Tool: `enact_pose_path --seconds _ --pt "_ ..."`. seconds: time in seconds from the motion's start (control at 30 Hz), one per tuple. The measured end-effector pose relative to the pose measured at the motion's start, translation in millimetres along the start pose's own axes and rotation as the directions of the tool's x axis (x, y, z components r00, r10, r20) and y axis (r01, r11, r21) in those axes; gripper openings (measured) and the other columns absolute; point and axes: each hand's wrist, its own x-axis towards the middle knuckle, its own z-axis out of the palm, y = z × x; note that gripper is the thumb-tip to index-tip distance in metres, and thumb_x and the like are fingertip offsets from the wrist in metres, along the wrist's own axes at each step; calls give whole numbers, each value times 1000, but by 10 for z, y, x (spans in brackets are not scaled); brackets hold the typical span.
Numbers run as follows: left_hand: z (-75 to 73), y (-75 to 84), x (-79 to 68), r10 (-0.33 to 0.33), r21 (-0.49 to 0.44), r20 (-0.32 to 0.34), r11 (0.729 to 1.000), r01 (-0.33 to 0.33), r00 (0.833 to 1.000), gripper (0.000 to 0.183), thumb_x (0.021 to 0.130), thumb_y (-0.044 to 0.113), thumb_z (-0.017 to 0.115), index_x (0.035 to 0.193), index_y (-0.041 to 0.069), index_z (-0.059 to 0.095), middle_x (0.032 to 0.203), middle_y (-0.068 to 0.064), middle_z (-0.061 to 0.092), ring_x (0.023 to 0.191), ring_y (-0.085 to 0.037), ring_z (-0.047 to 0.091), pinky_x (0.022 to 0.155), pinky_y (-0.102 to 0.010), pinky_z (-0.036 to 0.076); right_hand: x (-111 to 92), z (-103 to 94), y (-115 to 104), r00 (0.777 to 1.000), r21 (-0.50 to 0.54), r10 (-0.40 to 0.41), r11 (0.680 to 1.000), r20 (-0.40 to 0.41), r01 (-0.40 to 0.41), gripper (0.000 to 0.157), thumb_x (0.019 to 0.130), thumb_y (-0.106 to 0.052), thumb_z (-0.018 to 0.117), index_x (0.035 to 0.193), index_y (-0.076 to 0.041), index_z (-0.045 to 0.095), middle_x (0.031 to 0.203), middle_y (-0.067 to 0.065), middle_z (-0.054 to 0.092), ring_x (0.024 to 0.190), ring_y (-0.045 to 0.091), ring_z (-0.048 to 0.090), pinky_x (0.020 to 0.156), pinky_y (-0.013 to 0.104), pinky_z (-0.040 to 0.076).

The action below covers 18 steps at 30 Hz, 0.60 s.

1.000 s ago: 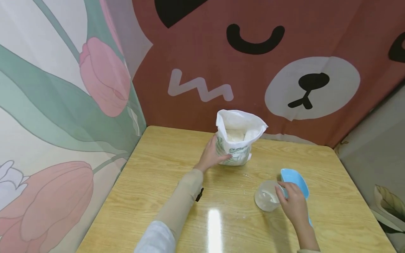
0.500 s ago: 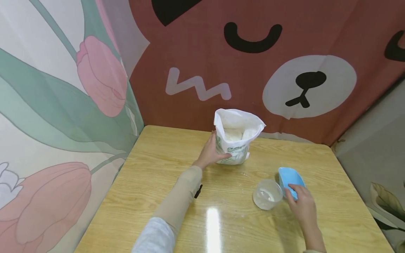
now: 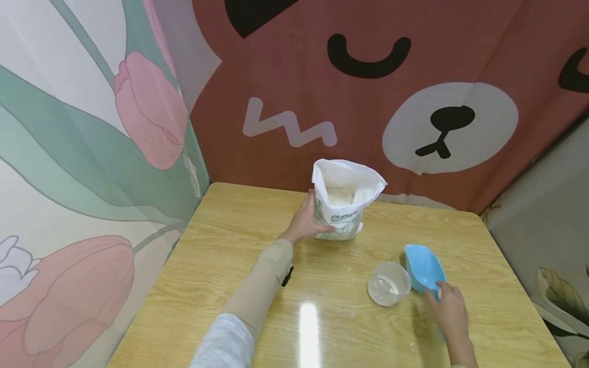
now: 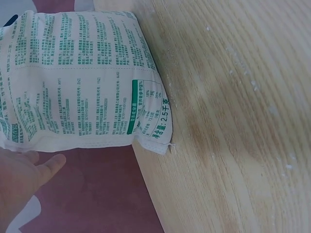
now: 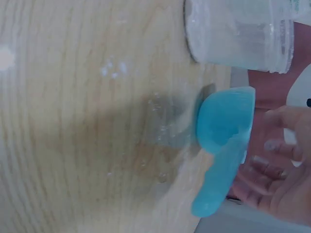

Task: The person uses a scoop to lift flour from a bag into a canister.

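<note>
A white flour bag [image 3: 338, 220] with green print stands upright at the back of the table, its top gaping over pale powder. My left hand [image 3: 304, 222] holds the bag's left side, thumb across the front. In the left wrist view, fingers [image 4: 46, 167] lie along the bag's edge. On the right, a blue scoop [image 3: 423, 268] lies with its bowl facing away. Over its handle hovers my right hand [image 3: 448, 306], fingers spread and loosely bent in the right wrist view, with the handle [image 5: 218, 179] in front of them. Beside the scoop is a clear plastic tub [image 3: 388, 283].
The wooden table [image 3: 221, 220] carries white specks between bag and tub. Behind it hangs a brown bear-print curtain [image 3: 285, 76]; a tulip-print curtain [image 3: 92, 128] closes off the left side.
My right hand has moved right, away from the tub's rim, to the scoop's handle. The left hand stays at the bag.
</note>
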Motion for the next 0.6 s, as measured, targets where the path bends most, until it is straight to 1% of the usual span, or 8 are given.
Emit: enact_pose_path --seconds 0.07,0.13,0.23,0.3,0.37,0.43,0.53,0.6 --pt "-1 1 6 -2 -2 3 1000 2 1000 121 59 45 80 144 10 2 148 -13 5 133 -23 9 104 -36 17 12 0 39 995 -17 63 998 74 -61 51 85 -13 55 117 22 36 103 43 40 93 53 44 71 55 44" --pt "-1 0 15 -9 -3 5 1000 9 1000 120 60 47 79 144 10 2 148 -12 6 133 -22 9 104 -36 18 27 3 82 986 -35 101 995 135 -97 56 85 -14 55 117 25 32 99 44 40 90 54 44 70 54 45" --pt "1 -2 25 -17 -4 6 1000 17 1000 118 61 48 78 144 11 3 148 -10 7 133 -20 11 103 -35 19 46 19 140 968 -50 148 989 204 -140 59 85 -16 55 116 27 30 94 42 42 87 52 47 68 52 45" --pt "5 -5 32 -13 -6 3 1000 13 1000 117 60 47 78 144 12 4 148 -9 10 132 -19 13 103 -34 20 49 30 177 957 -43 159 987 244 -153 60 86 -19 55 114 27 30 92 41 45 84 50 48 67 51 46" --pt "10 -11 38 -2 -11 -2 1000 2 1000 116 60 46 79 144 14 6 146 -7 15 131 -18 18 102 -34 22 43 44 207 947 -26 166 986 274 -165 56 86 -19 54 112 26 33 85 34 49 77 43 52 63 47 47" --pt "14 -17 45 10 -22 -7 1000 -10 1000 113 61 44 79 143 17 8 144 -4 20 129 -16 23 101 -33 24 34 64 240 943 0 163 985 290 -170 50 87 -17 53 108 25 36 75 25 51 69 34 53 59 41 46" --pt "15 -22 48 25 -50 -7 998 -25 1000 109 62 41 80 143 19 10 140 -3 25 125 -15 28 100 -33 27 25 99 275 936 38 172 980 306 -193 39 88 -14 49 101 22 40 66 11 47 60 22 47 52 32 42" --pt "13 -24 47 34 -70 -7 997 -34 999 108 62 39 80 142 19 11 139 -3 26 124 -15 29 99 -33 29 24 124 293 935 54 182 977 305 -207 34 88 -13 47 98 20 41 64 9 44 57 20 44 51 30 39"
